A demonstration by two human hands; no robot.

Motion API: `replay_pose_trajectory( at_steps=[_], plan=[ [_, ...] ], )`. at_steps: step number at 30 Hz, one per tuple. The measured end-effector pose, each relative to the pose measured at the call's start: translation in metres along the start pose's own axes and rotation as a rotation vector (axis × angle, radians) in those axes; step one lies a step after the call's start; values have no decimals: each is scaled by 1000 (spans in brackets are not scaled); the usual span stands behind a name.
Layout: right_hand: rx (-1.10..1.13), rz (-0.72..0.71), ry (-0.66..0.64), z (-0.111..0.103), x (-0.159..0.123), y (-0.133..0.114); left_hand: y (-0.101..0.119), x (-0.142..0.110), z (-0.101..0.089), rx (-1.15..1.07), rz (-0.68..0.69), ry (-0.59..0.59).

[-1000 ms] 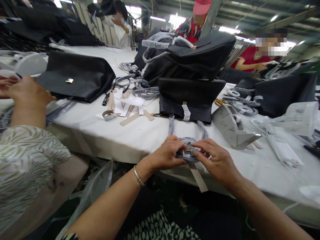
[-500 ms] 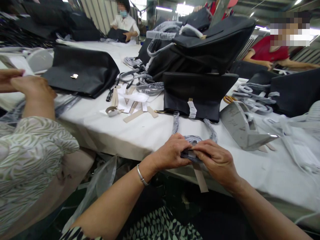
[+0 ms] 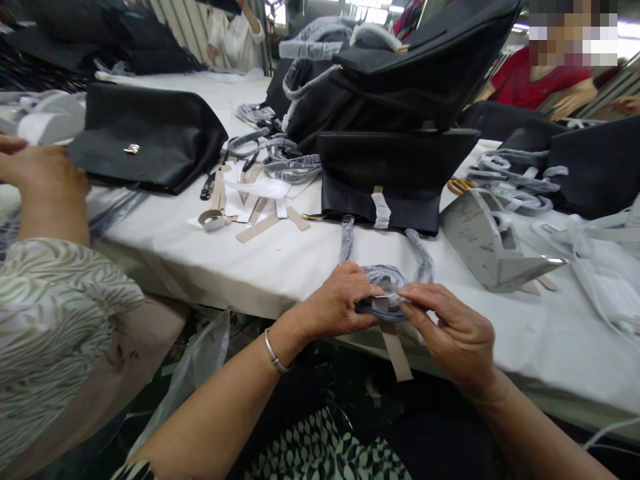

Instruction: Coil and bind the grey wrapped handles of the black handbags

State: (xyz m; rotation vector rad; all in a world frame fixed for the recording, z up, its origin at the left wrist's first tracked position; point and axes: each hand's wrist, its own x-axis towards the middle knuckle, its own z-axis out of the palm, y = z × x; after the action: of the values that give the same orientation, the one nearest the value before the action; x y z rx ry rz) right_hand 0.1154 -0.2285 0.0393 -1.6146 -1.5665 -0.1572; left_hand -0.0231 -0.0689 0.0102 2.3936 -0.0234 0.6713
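A black handbag (image 3: 395, 180) lies on the white table (image 3: 280, 267) in front of me, its grey-wrapped handles (image 3: 385, 275) trailing toward the table's near edge. My left hand (image 3: 336, 300) is closed, pinching the bundled handles from the left. My right hand (image 3: 450, 330) pinches the same bundle from the right, fingers pressed on a strip of tan tape (image 3: 395, 350) that hangs below the edge.
A grey tape dispenser (image 3: 487, 243) stands right of the bag. Tan strips and white papers (image 3: 250, 207) lie to the left, beside another black bag (image 3: 145, 140). More bags are stacked behind. A co-worker's hand (image 3: 43, 177) and patterned sleeve are at the left; people sit across.
My hands stay on the wrapped handles; the right hand has turned palm-up a little and slid right along the tape. The view shifted slightly.
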Motion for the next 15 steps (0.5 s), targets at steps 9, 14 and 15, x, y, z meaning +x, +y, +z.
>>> replay_pose_trajectory(
  at_steps=[9, 14, 15],
  plan=[
    [-315, -272, -270, -30, -74, 14, 0, -2, 5, 56, -14, -18],
    [-412, -322, -216, -13, -71, 9, -1, -3, 6, 40, 6, -7],
    [-395, -329, -196, -9, -68, 7, -1, -2, 5, 37, 5, -5]
  ],
)
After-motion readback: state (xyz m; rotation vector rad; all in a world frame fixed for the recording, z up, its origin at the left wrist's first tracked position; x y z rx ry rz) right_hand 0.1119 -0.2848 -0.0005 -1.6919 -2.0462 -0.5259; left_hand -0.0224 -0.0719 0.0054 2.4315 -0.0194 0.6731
